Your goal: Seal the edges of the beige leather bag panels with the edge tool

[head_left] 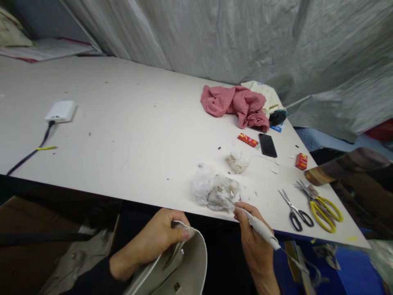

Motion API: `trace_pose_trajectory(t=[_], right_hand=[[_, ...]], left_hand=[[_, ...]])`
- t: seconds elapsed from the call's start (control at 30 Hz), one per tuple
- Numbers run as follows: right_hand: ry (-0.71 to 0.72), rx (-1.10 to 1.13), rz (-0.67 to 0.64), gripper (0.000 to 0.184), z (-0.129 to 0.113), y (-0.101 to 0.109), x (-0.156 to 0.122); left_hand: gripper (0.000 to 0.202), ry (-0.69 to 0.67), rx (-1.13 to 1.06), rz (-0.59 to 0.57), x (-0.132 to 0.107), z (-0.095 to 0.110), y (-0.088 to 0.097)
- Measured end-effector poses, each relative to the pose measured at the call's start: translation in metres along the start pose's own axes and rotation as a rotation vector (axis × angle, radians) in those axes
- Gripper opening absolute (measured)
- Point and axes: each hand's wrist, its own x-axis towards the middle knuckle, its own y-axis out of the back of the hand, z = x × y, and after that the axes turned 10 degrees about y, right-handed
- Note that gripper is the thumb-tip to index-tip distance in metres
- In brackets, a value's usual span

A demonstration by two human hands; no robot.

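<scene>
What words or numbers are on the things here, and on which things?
Nothing reads clearly.
Flat red packet: yellow print, too blurred.
Small red box: print too small.
Blue label: blurred.
White tool in the right hand: no marking shows.
Pale bag in the left hand: none.

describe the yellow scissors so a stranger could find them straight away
Start at the white table and go to its near right corner, past the right hand gripping a white pen-like tool. Two pairs of scissors lie side by side there; the yellow scissors are the outer pair, nearest the right edge. Their yellow loop handles set them apart from the smaller black-handled scissors beside them.
</scene>
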Motion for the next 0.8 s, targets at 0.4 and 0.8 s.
trace_pose_trajectory(t=[0.4, 0.8], right_hand=[[0.096, -0.111, -0.027, 0.021, 0.009, -0.007, 0.004], [0.003, 0.031, 0.038, 0.028, -0.008, 0.001, -0.006]], left_hand=[[0.013, -0.008, 0.179, 0.035, -0.003, 0.004, -0.026], [0.016, 0.032, 0.145, 0.051, -0.006, 0.004, -0.029]])
